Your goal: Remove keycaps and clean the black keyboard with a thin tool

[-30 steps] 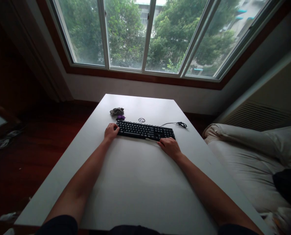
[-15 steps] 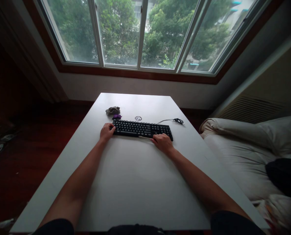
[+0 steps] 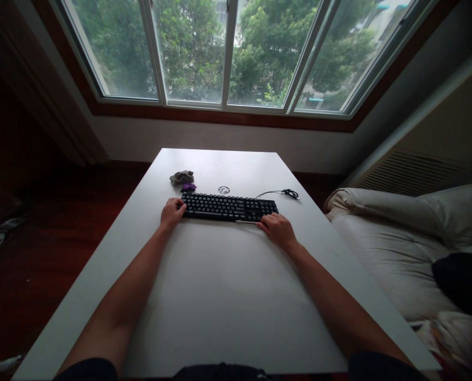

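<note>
A black keyboard [image 3: 230, 207] lies across the white table [image 3: 228, 296], with its cable running from the back edge. At its left end my left hand [image 3: 173, 211] is closed, thumb and fingers gripping the side. My right hand [image 3: 276, 227] is closed around a thin pale stick [image 3: 246, 221], which points left along the keyboard's front edge near the right half. The stick's tip is too small to make out. Part of the keyboard's front right corner is hidden behind my right hand.
Behind the keyboard's left end sit a crumpled grey cloth [image 3: 182, 178] and a small purple item [image 3: 188, 188]. A thin ring-like object [image 3: 224, 190] lies behind the middle. A bundled black cable [image 3: 290, 193] rests at the back right. A pale sofa [image 3: 395, 254] stands right of the table.
My right hand has slid right along the keyboard's front edge, carrying the pale stick with it. My left hand keeps its grip on the keyboard's left end.
</note>
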`<state>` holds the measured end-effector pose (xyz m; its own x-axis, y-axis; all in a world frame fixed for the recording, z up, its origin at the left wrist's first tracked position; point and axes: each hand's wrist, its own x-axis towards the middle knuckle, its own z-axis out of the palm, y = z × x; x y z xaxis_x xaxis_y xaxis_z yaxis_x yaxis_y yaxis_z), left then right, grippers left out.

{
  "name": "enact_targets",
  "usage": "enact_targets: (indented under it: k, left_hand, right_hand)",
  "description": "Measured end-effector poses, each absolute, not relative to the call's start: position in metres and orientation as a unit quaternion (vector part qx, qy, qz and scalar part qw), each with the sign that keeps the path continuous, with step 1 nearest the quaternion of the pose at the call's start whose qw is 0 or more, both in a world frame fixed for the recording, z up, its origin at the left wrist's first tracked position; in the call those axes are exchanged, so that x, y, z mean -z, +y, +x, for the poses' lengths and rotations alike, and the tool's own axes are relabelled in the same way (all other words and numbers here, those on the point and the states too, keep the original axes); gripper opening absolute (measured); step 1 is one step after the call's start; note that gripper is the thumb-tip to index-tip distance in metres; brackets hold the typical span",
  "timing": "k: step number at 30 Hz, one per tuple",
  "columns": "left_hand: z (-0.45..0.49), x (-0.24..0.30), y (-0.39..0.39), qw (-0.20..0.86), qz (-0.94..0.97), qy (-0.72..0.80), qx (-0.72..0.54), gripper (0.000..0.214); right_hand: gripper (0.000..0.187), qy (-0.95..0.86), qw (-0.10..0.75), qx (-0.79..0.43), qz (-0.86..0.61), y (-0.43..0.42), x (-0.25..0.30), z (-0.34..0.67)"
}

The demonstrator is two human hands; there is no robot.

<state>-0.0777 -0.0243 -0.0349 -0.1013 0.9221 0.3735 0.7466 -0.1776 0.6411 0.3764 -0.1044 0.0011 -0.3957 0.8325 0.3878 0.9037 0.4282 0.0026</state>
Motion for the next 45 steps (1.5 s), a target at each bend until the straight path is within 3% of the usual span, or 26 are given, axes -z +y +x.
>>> enact_targets:
  k: [8, 16, 21, 30, 36, 45]
  left_hand:
    - [-0.075, 0.031, -0.029, 0.114, 0.657, 0.637, -0.388, 0.013]
    - [-0.077, 0.033, -0.026, 0.110, 0.662, 0.631, -0.390, 0.013]
    - [-0.078, 0.032, -0.026, 0.116, 0.660, 0.630, -0.393, 0.012]
    - [-0.079, 0.033, -0.025, 0.119, 0.656, 0.634, -0.392, 0.013]
    - [-0.079, 0.037, -0.024, 0.113, 0.654, 0.638, -0.391, 0.013]
    - [-0.075, 0.034, -0.024, 0.087, 0.637, 0.660, -0.389, 0.014]
  right_hand:
    - [0.039, -0.781, 0.193, 0.060, -0.591, -0.106, 0.000, 0.452]
    - [0.041, -0.802, 0.177, 0.047, -0.568, -0.106, 0.001, 0.428]
    - [0.045, -0.751, 0.190, 0.020, -0.632, -0.102, 0.009, 0.489]
    - [0.051, -0.577, 0.371, -0.097, -0.721, -0.100, 0.038, 0.561]
    - [0.049, -0.516, 0.444, -0.085, -0.728, -0.092, 0.043, 0.547]
    - [0.042, -0.583, 0.402, -0.114, -0.696, -0.079, 0.044, 0.478]
